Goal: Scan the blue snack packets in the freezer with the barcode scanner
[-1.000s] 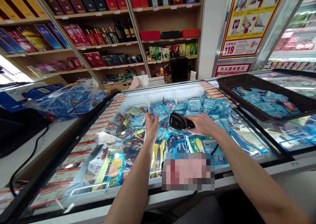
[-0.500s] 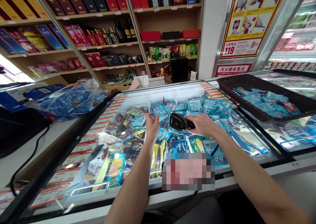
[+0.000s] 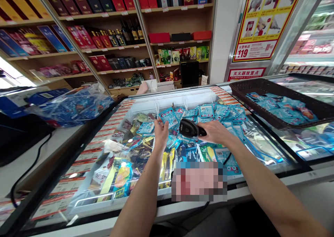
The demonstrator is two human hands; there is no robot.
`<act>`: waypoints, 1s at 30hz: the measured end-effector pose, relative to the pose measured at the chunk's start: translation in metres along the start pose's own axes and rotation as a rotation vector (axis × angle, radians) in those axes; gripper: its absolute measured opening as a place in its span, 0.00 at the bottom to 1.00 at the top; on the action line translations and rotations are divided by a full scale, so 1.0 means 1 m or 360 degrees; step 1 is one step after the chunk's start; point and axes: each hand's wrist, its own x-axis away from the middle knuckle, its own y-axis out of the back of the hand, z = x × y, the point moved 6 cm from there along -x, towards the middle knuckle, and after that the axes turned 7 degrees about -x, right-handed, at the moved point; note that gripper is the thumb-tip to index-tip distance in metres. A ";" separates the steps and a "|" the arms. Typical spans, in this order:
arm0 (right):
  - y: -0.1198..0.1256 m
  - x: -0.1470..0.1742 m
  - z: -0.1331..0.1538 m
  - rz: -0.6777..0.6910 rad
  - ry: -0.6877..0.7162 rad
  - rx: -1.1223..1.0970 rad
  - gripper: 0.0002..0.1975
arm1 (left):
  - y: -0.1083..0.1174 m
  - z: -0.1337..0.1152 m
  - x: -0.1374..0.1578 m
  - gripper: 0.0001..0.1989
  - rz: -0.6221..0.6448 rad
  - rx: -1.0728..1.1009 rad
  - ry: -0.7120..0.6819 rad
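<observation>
In my left hand is the edge of a light-blue packet, its printed face tilted up toward me. My right hand grips the handle of a black barcode scanner, whose head points left toward that packet. Many similar blue packets lie in a loose pile on the glass lid around and behind both hands. Below the scanner, another blue packet lies near the front edge. A pixelated patch covers something on the glass closer to me.
Under the glass, the freezer holds ice-cream wrappers. A dark brown basket with blue packets stands on the right. A clear plastic bag of blue packets lies at left. Shelves of boxes and bottles rise behind.
</observation>
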 end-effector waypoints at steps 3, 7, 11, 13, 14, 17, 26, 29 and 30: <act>0.000 0.000 0.001 -0.0005 0.0000 0.0021 0.16 | 0.001 -0.001 -0.001 0.16 -0.0009 -0.0026 -0.0014; 0.000 0.000 0.003 0.0027 0.0011 0.0013 0.15 | 0.001 -0.002 0.000 0.16 0.0013 -0.0023 -0.0002; 0.002 0.001 0.003 -0.0023 0.0033 0.0000 0.15 | 0.001 0.000 -0.001 0.17 -0.0014 -0.0010 -0.0002; 0.001 0.001 0.002 -0.0035 0.0026 -0.0005 0.16 | 0.003 0.002 -0.003 0.18 -0.0024 0.0006 0.0010; 0.001 0.001 0.001 -0.0038 0.0020 -0.0004 0.17 | 0.005 0.003 -0.004 0.19 -0.0043 0.0000 0.0015; 0.001 0.002 0.000 -0.0056 0.0019 -0.0017 0.18 | 0.017 0.004 -0.009 0.22 -0.0150 -0.0130 -0.0020; 0.007 0.003 0.000 -0.0102 0.0043 -0.0021 0.18 | 0.053 -0.001 -0.014 0.19 -0.0445 -0.0913 -0.0002; 0.008 0.003 -0.001 -0.0095 0.0035 -0.0018 0.17 | 0.057 -0.003 -0.016 0.20 -0.0494 -0.0989 0.0034; 0.009 0.003 -0.001 -0.0099 0.0037 -0.0019 0.16 | 0.057 -0.004 -0.016 0.21 -0.0476 -0.0965 0.0007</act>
